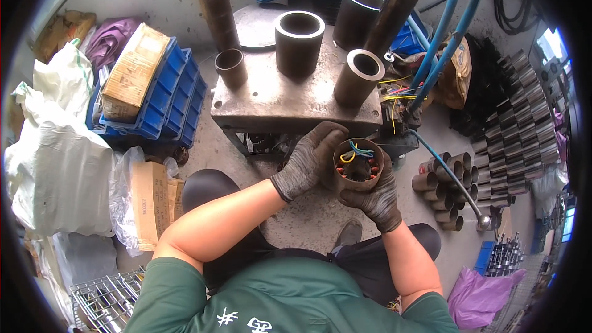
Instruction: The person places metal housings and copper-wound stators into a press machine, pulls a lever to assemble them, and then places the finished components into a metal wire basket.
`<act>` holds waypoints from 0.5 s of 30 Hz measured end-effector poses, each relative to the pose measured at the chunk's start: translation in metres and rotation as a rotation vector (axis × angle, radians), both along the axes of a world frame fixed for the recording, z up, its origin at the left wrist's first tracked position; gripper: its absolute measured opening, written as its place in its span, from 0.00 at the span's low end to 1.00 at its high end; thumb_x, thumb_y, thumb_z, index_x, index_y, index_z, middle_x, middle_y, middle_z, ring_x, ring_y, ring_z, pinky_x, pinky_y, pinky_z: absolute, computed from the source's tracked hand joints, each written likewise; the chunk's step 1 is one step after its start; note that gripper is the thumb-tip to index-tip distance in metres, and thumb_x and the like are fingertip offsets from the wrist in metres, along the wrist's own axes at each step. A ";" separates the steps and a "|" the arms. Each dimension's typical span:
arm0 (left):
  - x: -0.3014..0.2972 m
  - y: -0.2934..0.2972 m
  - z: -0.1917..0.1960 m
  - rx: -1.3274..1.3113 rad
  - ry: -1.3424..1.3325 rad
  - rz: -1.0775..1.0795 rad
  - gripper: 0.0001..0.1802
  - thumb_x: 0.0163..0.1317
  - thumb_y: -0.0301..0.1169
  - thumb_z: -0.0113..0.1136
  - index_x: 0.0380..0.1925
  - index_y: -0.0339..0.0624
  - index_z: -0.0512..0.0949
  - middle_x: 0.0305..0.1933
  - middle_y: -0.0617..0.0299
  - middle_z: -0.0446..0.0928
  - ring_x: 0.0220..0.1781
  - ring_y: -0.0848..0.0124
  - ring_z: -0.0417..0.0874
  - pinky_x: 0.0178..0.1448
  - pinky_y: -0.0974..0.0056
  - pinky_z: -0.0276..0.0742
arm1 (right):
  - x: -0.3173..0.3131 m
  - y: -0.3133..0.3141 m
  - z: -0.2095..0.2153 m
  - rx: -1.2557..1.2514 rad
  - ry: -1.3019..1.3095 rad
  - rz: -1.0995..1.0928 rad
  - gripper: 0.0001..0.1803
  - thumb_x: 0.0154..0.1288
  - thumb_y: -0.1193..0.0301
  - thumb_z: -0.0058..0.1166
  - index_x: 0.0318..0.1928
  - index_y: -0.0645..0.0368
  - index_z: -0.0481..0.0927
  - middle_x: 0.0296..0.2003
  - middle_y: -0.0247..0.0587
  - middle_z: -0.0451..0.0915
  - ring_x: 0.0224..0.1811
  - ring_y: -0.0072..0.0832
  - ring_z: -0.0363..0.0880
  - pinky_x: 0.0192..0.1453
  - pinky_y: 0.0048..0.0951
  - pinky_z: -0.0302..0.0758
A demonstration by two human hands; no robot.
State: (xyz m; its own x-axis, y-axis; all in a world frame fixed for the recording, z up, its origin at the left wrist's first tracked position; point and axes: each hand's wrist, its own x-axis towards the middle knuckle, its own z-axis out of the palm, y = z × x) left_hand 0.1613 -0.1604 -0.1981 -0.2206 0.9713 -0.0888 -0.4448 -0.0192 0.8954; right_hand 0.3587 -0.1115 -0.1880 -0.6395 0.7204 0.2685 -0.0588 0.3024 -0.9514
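Concrete workshop floor surrounds a grey steel press table carrying dark metal sleeves. At six o'clock from it, a brown cylindrical motor stator with coloured wires sits between two gloved hands. The left hand curls over its nine o'clock wall; the right hand cups underneath. It looks heavy, rigid and smooth-sided; grip the shell, sparing the delicate wires and windings.
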 end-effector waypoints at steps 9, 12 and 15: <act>-0.009 0.019 -0.010 -0.098 0.468 0.015 0.25 0.66 0.37 0.77 0.52 0.35 0.74 0.50 0.56 0.80 0.53 0.71 0.81 0.60 0.60 0.83 | -0.013 0.009 -0.027 0.004 -0.093 -0.069 0.54 0.45 0.72 0.86 0.72 0.55 0.66 0.62 0.40 0.79 0.63 0.32 0.80 0.69 0.39 0.80; -0.013 0.022 -0.026 -0.119 0.452 0.033 0.24 0.65 0.39 0.78 0.47 0.35 0.76 0.53 0.54 0.81 0.54 0.70 0.82 0.60 0.59 0.83 | -0.023 0.013 -0.026 -0.041 -0.080 -0.079 0.55 0.43 0.71 0.87 0.72 0.55 0.66 0.62 0.41 0.78 0.62 0.33 0.81 0.69 0.39 0.80; -0.013 0.014 0.011 -0.192 0.637 -0.038 0.22 0.65 0.40 0.77 0.46 0.34 0.80 0.56 0.53 0.81 0.54 0.69 0.83 0.60 0.59 0.83 | -0.024 0.021 -0.028 -0.038 -0.160 -0.072 0.53 0.46 0.70 0.86 0.71 0.54 0.67 0.62 0.43 0.78 0.63 0.35 0.81 0.70 0.40 0.80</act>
State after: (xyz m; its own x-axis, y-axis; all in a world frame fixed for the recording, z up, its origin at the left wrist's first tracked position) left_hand 0.1485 -0.1460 -0.1870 -0.2528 0.9594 -0.1248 0.1747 0.1721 0.9695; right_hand 0.3344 -0.0903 -0.2163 -0.6187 0.7733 0.1388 0.1151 0.2640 -0.9576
